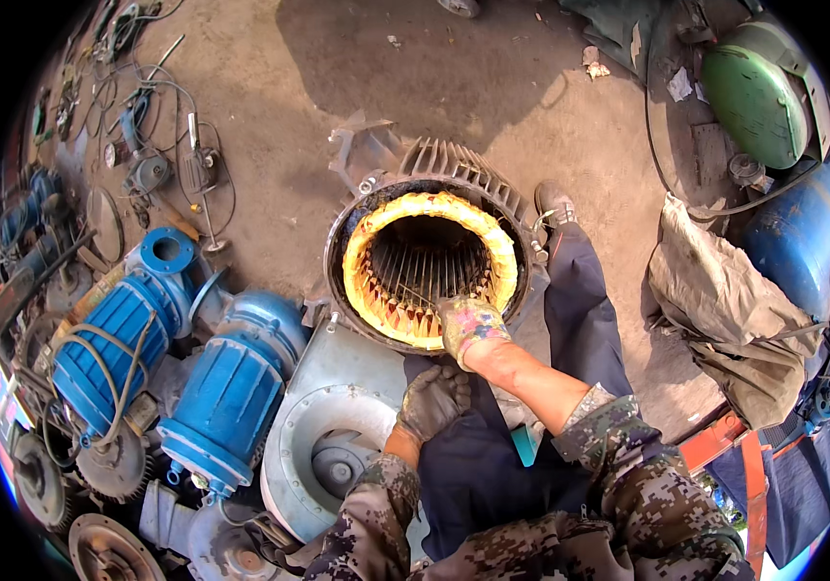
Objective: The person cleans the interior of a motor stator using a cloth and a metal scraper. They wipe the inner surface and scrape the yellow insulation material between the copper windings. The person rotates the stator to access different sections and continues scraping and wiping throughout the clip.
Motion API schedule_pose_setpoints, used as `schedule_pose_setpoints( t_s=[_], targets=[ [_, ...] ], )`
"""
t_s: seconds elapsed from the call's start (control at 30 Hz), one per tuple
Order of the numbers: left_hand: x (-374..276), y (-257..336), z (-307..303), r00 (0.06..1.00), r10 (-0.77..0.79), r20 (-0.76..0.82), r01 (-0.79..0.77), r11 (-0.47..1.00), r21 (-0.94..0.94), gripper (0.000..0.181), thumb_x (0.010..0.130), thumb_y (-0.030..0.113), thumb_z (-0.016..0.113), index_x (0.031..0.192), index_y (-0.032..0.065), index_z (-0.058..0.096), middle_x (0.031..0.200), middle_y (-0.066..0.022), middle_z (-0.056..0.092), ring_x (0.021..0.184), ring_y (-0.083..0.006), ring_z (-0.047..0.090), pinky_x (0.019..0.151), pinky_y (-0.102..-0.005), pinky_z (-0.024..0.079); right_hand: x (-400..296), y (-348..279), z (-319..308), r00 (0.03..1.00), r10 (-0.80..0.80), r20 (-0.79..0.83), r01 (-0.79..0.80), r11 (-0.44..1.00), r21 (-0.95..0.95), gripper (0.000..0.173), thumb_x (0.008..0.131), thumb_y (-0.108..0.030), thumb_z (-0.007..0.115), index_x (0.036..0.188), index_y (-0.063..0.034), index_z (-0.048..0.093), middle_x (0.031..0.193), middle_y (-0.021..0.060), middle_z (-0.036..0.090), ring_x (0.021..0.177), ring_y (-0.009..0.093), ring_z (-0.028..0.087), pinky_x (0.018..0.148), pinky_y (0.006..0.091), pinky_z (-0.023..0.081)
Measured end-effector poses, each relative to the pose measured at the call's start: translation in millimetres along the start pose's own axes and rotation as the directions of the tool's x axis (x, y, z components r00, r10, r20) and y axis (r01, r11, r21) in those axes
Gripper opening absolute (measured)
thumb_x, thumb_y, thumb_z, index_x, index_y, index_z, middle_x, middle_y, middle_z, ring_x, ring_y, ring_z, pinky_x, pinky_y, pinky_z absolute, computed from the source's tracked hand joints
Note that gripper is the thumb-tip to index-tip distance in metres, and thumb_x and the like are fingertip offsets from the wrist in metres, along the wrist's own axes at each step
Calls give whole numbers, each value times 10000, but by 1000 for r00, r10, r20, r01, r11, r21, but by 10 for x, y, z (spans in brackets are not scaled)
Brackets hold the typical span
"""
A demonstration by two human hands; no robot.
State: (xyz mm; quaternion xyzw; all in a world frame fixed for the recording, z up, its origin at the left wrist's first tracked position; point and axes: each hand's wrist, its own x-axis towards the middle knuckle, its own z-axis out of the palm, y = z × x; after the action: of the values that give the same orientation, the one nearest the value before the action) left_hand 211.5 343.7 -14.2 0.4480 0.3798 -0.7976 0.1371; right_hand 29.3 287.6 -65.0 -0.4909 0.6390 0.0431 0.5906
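Note:
Before me stands an electric motor stator in a finned housing (pixel 458 163), its round open end tilted up at me. Inside the rim runs a ring of yellow wrapped end windings (pixel 358 254), with a dark slotted bore (pixel 426 254) in its middle. My right hand (pixel 472 327), in a stained patterned glove, reaches over the near edge of the windings. Its fingers are curled around what looks like a thin rod (pixel 418 295), which points into the bore. My left hand (pixel 435 401), in a dirty grey glove, is closed in a loose fist just below the rim, by my thigh; nothing shows in it.
A grey blower housing (pixel 299 421) stands close by my left arm. Farther left are two blue motors (pixel 226 399), gears and cables. A drill-like tool (pixel 201 167) lies on the ground. At right are a tan cloth (pixel 727 290), a blue tank (pixel 796 225) and a green rounded casing (pixel 753 105).

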Motion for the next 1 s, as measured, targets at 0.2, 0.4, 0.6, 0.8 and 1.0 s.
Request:
schedule_pose_setpoints(
  t_s=[0.2,0.4,0.6,0.8,1.0],
  targets=[
    [-158,93,-150,999,3,-50,1,997,74,193,1016,274,626,951,94,603,914,-55,541,866,-198,531,782,-333,473,-1106,351,-302,979,-191,-77,204,951,233,284,1007,-194,602,1240,-77,715,1029,175,760,927,352,741,821,447,585],
    [-130,-70,-175,995,91,-33,-89,994,55,186,1040,263,609,977,88,600,853,-23,498,791,-179,471,722,-314,427,-913,910,-412,843,-212,495,-26,902,431,336,946,-342,704,1142,-74,754,934,147,758,798,331,695,731,406,556],
    [86,-936,-682,938,329,-108,-341,932,-120,189,1065,258,575,1006,82,610,838,-27,497,735,-175,438,705,-311,404,-422,1592,-210,685,-53,727,86,996,-9,260,882,-272,673,1027,-68,739,946,134,753,845,297,706,704,416,542],
    [192,-1096,-314,675,642,-364,-139,595,792,149,1046,182,647,1101,48,681,878,-71,628,764,-193,585,696,-314,476,-233,2039,1105,737,-36,675,191,969,-156,281,913,-273,531,966,-70,718,989,137,744,887,305,685,745,410,543],
    [173,182,1042,558,782,277,423,-555,716,216,959,128,722,1161,64,762,943,-147,702,877,-306,703,788,-386,555,-26,1950,1767,811,25,584,-40,999,13,332,920,-281,485,994,-97,752,1102,123,756,1022,299,706,830,418,563]
  ],
)
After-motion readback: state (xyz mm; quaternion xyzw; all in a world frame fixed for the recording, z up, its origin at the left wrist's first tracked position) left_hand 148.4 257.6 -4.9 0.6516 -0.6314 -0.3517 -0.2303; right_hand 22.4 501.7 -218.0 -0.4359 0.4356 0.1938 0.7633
